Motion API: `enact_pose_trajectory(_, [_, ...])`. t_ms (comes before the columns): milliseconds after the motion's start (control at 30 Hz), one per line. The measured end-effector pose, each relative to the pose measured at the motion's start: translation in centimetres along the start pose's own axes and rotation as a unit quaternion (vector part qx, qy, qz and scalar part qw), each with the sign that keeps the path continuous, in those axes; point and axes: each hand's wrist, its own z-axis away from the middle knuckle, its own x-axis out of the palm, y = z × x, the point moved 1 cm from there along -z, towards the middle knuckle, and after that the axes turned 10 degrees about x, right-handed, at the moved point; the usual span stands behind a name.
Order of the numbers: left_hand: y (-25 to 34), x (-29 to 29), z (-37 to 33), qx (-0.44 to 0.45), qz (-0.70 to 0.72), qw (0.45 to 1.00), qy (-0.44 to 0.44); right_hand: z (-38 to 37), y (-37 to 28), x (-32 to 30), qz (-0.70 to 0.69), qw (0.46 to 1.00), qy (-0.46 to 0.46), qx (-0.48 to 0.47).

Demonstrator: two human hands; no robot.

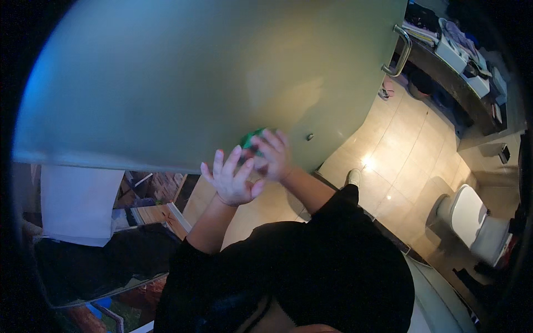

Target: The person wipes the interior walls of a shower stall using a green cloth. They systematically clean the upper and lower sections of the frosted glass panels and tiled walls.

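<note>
In front of me stands a large frosted glass door (pixel 166 83), its surface close beyond both hands. My left hand (pixel 232 178) is open, fingers spread and pointing up toward the glass, with nothing in it. My right hand (pixel 272 156) is just to its right, fingers bent over a small bright green thing (pixel 251 139). That green thing lies between the fingers and the glass; most of it is hidden, so whether it is a cloth or a sponge I cannot tell. A metal pull handle (pixel 406 51) is fixed at the door's right edge.
Beyond the door's edge, a tiled floor (pixel 405 139) leads to a white toilet (pixel 469 216). A dark counter (pixel 444 69) at the far right bears folded clothes and boxes. Pink footwear (pixel 387 89) lies below it. White cloth (pixel 80 202) hangs at the left, beside a dark-covered surface (pixel 111 261).
</note>
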Motion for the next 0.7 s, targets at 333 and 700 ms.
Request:
enact_pose_trajectory(333, [0.0,0.7,-1.1,-0.019,-0.024,0.999,-0.033,-4.8,1.7,-1.1,-0.039,0.861,0.134,0.488])
enact_pose_trajectory(700, [-0.4,0.8,-1.2,-0.008,-0.051,0.997,-0.053,0.5,9.2,-0.6,-0.012,0.876,0.123,0.466])
